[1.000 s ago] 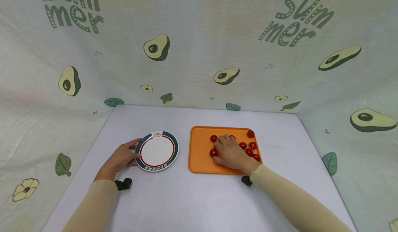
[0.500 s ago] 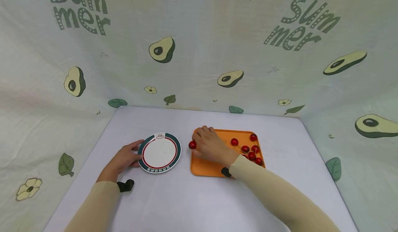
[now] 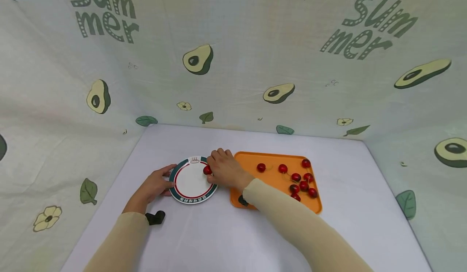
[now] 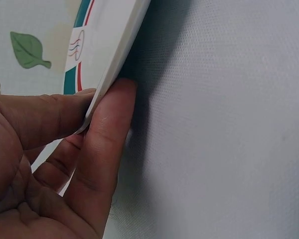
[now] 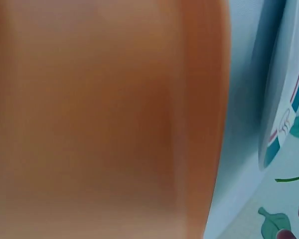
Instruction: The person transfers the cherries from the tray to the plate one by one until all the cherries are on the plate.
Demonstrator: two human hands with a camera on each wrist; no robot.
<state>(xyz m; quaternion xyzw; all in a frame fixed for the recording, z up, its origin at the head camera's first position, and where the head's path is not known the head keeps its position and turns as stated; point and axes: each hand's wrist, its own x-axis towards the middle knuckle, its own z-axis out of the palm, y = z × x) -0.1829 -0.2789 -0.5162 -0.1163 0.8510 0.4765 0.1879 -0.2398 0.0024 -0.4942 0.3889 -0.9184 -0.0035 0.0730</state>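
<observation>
In the head view my left hand (image 3: pixel 152 187) holds the left rim of a white plate (image 3: pixel 189 185) with a green and red border. The left wrist view shows the thumb on top of that rim and fingers underneath. My right hand (image 3: pixel 227 170) pinches a red cherry (image 3: pixel 207 170) over the plate's right side. A green stem (image 5: pixel 292 179) shows at the right wrist view's edge, where most of this hand is out of frame. Beside the plate lies an orange tray (image 3: pixel 249 158) with several cherries, mostly bunched at its right side.
The plate and tray stand on a white table (image 3: pixel 204 235). Behind it hangs a pale cloth (image 3: pixel 233 61) printed with avocados and leaves. One cherry (image 3: pixel 261 167) lies apart from the bunch, and my right forearm crosses the tray's front left corner.
My right hand has picked a cherry from the tray and carried it left, over the tray's edge to the plate. My left hand has stayed on the plate's rim. The head view has shifted slightly.
</observation>
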